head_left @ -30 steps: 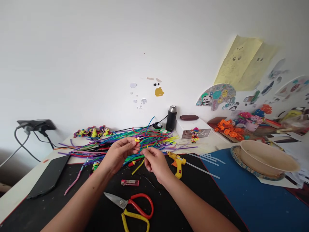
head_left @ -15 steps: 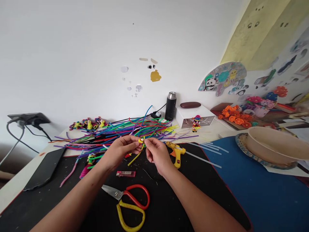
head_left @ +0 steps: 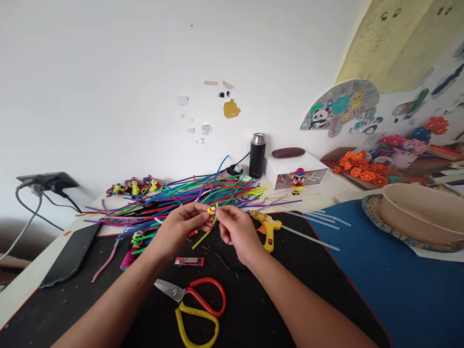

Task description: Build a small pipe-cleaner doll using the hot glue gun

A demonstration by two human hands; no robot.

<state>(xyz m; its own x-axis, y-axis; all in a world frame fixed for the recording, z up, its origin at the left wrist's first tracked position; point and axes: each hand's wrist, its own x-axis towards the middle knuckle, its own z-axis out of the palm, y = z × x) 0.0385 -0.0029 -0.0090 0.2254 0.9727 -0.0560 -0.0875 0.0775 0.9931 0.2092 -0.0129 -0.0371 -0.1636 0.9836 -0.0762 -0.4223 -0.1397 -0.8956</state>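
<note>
White surface (head_left: 21, 297), one, beneath the scissors; black mat (head_left: 253, 304), one, directly under them. Fuzzy craft stems (head_left: 170, 195), a many-coloured heap, beyond the scissors. Scissors (head_left: 184, 292), one pair, red and yellow handles. Hands, two, beyond the scissors: left hand (head_left: 179, 227) and right hand (head_left: 237, 232). Handling advice, by judgement: light pressure, one hand steady while the other works. Pose: forearms (head_left: 123, 287) converging from either side, fingers curled, thumbs and forefingers closed in facing pinches on the small piece (head_left: 211, 210). Glue gun (head_left: 268, 229), yellow, beyond the scissors, rightward. Lighter (head_left: 189, 261), pink, just beyond the scissors. Small piece, yellow and white, farther beyond them, between both hands' fingertips; exact form too small to tell.
</note>
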